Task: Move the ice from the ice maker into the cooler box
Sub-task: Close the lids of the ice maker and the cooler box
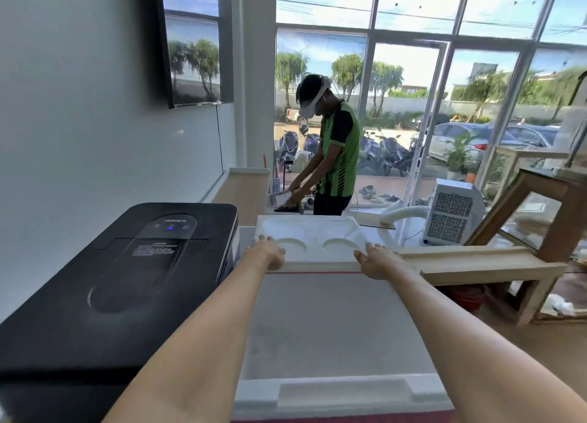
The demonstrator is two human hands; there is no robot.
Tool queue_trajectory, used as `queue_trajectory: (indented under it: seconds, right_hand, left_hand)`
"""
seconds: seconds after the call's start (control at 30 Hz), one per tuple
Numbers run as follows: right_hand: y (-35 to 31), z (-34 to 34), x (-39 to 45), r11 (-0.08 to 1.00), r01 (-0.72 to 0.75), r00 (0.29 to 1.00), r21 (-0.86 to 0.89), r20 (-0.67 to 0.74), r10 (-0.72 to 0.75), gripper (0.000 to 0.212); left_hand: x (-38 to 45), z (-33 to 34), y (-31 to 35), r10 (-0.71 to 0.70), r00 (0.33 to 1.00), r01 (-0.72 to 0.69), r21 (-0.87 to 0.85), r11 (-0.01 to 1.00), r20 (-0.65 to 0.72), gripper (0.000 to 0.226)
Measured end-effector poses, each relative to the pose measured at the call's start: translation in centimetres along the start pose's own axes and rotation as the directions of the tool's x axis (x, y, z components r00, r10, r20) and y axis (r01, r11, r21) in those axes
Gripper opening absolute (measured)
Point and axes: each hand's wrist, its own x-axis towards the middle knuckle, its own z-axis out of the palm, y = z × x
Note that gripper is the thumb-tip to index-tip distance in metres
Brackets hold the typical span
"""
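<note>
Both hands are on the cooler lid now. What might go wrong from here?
The lid is held only at its near corners by the left hand and right hand, so it may slip or drop. Swinging left, it might hit the ice maker, whose lid looks closed. No ice shows yet.

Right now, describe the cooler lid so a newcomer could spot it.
Right of the black ice maker sits the open white cooler box. The cooler lid stands up at its far edge, held by both hands; unlike its neighbours, it has two round cup recesses.
</note>
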Motion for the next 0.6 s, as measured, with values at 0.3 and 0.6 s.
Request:
queue_trajectory:
  seconds: [0.3, 0.6]
  right_hand:
    - [0.2, 1.2, 6.1, 0.953, -0.099, 0.993, 0.288, -0.025, 0.111, 0.047]
    - [1.5, 0.3, 7.5, 0.716, -0.091, 0.974, 0.692, -0.088, 0.209, 0.016]
  left_hand:
    - [5.6, 0.3, -1.0, -0.16, 0.987, 0.147, -0.244, 0.958, -0.031, 0.061]
    - [5.6, -1.0, -0.7, -0.24, 0.941, 0.095, -0.492, 0.865, -0.239, 0.048]
